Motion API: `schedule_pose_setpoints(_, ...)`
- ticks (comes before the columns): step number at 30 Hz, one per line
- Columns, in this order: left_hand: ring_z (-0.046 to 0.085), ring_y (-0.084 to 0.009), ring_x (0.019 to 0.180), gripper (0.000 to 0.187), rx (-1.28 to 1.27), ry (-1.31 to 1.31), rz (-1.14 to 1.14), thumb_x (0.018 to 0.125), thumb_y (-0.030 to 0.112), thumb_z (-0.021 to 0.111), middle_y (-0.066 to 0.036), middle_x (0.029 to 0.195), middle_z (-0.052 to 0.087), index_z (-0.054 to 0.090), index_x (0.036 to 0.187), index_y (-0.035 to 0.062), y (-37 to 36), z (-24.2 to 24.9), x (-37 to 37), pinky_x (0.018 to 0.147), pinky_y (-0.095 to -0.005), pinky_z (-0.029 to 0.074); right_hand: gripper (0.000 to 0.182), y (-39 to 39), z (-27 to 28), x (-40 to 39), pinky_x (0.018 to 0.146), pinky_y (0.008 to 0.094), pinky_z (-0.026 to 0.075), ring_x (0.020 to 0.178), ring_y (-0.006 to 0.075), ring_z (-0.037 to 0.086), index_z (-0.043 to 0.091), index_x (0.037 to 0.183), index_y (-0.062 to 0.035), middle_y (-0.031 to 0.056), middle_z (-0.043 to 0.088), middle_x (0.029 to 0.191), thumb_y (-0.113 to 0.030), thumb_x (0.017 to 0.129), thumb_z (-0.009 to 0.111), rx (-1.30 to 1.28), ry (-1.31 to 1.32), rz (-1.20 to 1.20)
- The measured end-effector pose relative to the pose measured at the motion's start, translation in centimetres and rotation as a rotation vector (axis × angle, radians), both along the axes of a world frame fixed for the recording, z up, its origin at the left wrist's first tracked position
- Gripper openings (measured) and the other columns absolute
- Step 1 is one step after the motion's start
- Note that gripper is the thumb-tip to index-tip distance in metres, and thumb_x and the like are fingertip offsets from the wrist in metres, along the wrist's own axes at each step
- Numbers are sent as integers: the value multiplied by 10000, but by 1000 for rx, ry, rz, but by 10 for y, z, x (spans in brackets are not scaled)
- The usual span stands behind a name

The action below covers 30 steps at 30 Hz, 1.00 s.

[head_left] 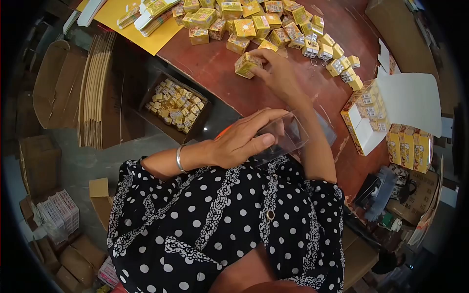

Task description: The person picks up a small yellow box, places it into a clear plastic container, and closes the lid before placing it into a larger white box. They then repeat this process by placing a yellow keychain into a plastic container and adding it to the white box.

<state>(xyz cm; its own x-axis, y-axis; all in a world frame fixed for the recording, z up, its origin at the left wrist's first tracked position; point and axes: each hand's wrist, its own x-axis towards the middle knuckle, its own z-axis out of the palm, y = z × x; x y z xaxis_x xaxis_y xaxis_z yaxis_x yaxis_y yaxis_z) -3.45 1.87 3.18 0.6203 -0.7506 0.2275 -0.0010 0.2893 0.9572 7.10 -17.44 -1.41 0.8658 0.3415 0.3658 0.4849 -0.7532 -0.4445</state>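
The thumb and fingers of the right hand (276, 73) pinch a yellow box (247, 65) at the red table (215, 73) — those of the left hand (244, 139) hold clear plastic (293, 134) by its near edge. More boxes (244, 28) lie on its far part.

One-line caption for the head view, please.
Left hand holds a clear plastic box; right hand grips a small yellow carton.

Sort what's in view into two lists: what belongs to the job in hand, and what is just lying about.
Job in hand:
- yellow box, in the right hand
- clear plastic case, in the left hand
- probably the yellow box pile, small cubes and open carton

Apparently just lying about:
- stacked flat cardboard
- wrapped white bundle
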Motion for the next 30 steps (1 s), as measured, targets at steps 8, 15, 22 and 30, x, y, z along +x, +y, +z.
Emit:
schedule_pose_setpoints(8,616,-201,1156,538,-77,130,95,936,169,727,-101,1251,593,471,1379,4,6,-6,21,992,-354,509,317,-85,10,-25,600,242,445,729,58,554,703,1109,-39,-17,629,808,-334,1007,648,469,790,-106)
schedule_pose_setpoints(15,675,-256,1104,480,-23,211,416,944,167,723,-146,1189,651,520,1331,-31,36,-17,75,962,-384,551,223,-80,44,-48,840,405,535,1007,282,672,685,1145,-81,96,710,1125,-174,943,669,0,420,-353)
schedule_pose_setpoints(22,702,-217,1038,444,-8,312,380,922,118,751,-116,1137,660,547,1281,-46,31,-30,81,907,-314,569,534,-90,23,-46,1142,414,413,1391,318,442,649,1309,-147,107,471,1519,37,808,648,-419,147,36)
schedule_pose_setpoints(30,675,-164,1033,524,171,113,422,851,85,826,-123,1180,663,564,1295,-8,14,-25,67,899,-292,575,554,-84,67,-64,943,312,539,1073,190,657,574,1329,-23,97,667,1194,-124,837,808,624,250,-264)
